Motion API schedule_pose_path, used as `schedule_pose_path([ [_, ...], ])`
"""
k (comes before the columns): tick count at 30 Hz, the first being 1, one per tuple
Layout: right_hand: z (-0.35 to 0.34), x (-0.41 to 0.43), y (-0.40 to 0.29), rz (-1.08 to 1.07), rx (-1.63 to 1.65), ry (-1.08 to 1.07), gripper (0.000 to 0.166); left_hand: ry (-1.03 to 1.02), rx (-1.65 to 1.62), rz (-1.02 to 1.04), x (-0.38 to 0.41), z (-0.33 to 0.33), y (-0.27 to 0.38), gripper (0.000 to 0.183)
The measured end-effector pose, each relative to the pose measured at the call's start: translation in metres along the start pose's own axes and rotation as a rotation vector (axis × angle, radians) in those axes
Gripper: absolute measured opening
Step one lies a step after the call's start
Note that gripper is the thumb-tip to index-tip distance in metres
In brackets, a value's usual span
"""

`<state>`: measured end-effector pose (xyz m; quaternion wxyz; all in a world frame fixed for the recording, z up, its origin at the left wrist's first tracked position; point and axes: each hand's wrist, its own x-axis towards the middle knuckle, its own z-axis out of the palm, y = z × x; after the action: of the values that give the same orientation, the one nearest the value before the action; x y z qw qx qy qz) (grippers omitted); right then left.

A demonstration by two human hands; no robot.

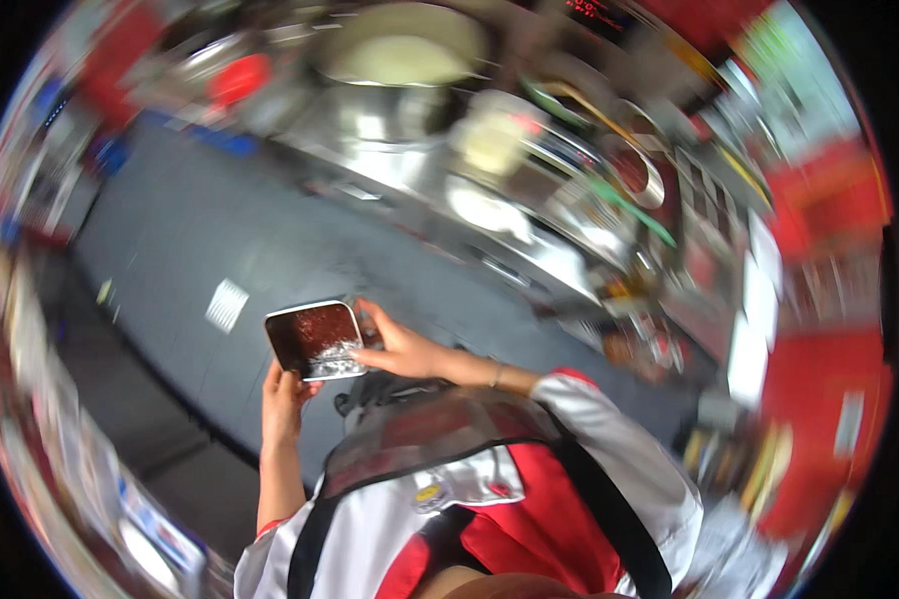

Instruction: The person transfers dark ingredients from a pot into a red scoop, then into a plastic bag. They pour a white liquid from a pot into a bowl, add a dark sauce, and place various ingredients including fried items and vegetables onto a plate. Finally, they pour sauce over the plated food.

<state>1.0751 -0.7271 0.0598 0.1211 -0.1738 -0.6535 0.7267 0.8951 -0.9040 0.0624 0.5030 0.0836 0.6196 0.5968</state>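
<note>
Both hands carry a rectangular metal container (pixel 316 301) with rounded corners and a pale rim, held out in front of my body above the floor. Dark reddish-brown stuff (pixel 318 323) shows inside it, and a shiny silvery patch lies toward the near side; blur hides what that patch is. My left hand (pixel 285 397) grips the near left corner, with the thumb at the rim. On the other side my right hand (pixel 401 346) holds the right wall, one finger along the outside and the thumb at the near right edge.
A steel counter (pixel 401 161) runs diagonally ahead, bearing a large steel pot (pixel 378 112), a tub of pale stuff (pixel 494 138) and a green-handled utensil (pixel 637 213). A white sheet (pixel 227 305) lies on the grey floor (pixel 172 202). Shelving (pixel 67 419) lines the left. Much is blurred.
</note>
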Motion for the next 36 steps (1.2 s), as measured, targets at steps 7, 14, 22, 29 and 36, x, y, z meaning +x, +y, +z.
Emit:
schedule_pose_path([
  [7,-0.188,-0.120,-0.027,0.094,0.245,0.510,0.071,-0.533,0.004,-0.377,0.097,0.259,0.037,0.044],
  [14,-0.459,-0.236,-0.041,0.510,-1.373,1.168,0.051,-0.615,0.033,-0.293,0.196,0.389,0.129,0.033],
  [22,-0.526,-0.277,0.012,0.791,-1.278,0.816,0.022,-0.647,0.269,-0.068,0.344,0.524,0.245,0.023],
  [29,-0.480,-0.276,-0.156,0.854,-1.041,1.035,0.032,-0.875,0.595,-0.018,0.449,0.646,0.239,0.036],
  [36,-0.633,-0.104,-0.225,0.433,-1.461,0.769,0.052,-0.934,0.743,0.087,0.449,0.762,0.186,0.055],
])
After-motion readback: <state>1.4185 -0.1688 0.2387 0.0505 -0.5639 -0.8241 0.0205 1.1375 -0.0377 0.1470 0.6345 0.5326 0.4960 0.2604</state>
